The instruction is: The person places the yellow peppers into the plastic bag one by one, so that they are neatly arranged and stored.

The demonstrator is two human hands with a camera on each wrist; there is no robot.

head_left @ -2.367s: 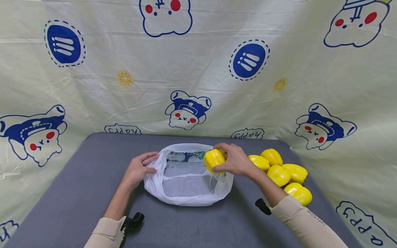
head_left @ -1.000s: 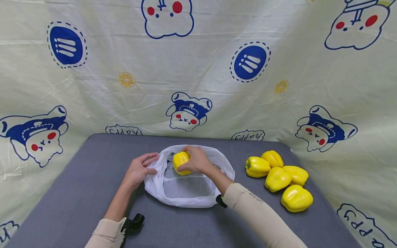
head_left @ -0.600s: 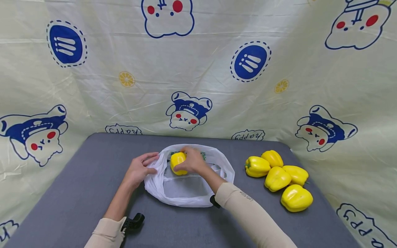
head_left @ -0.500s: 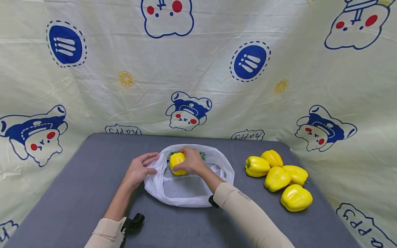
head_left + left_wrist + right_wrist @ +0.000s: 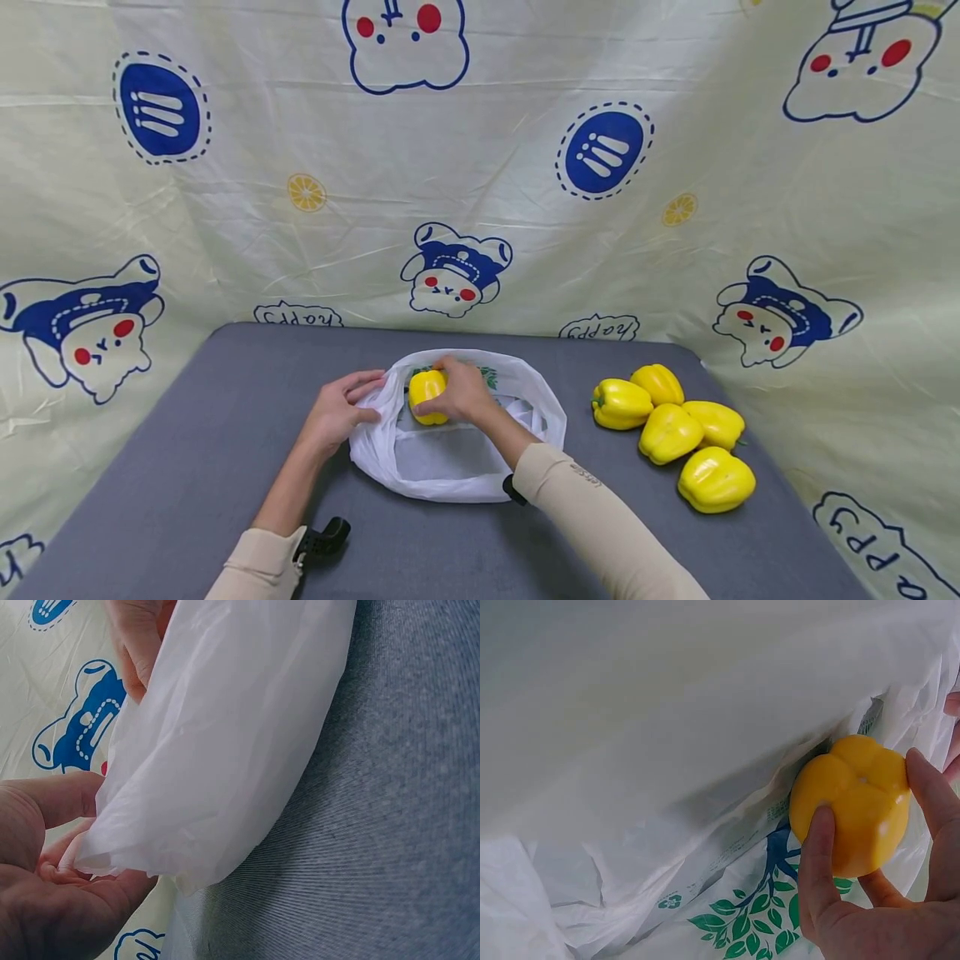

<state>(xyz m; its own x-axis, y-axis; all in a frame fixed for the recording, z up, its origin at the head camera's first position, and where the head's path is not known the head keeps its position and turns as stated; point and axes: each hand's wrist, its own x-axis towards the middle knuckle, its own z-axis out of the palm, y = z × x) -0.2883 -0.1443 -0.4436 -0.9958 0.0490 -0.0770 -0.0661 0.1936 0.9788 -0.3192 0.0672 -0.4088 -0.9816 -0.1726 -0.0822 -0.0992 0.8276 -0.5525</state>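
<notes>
A white plastic bag stands with its mouth spread wide on the grey table. On its left side, my left hand grips the rim; the left wrist view has the bag's edge between thumb and fingers. My right hand reaches inside the bag, holding a yellow bell pepper near the left inner wall. In the right wrist view, fingers and thumb surround this pepper, its lobed end showing, beside the bag's green leaf print. What lies under the pepper is hidden.
Several more yellow bell peppers lie grouped on the table's right side. Behind the table hangs a pale printed sheet, which also covers both sides. A black wrist device sits at the left cuff.
My right hand has carried the bell pepper leftward from above the bag's right rim into its left part, then slowed there. My left hand has stayed on the rim.
</notes>
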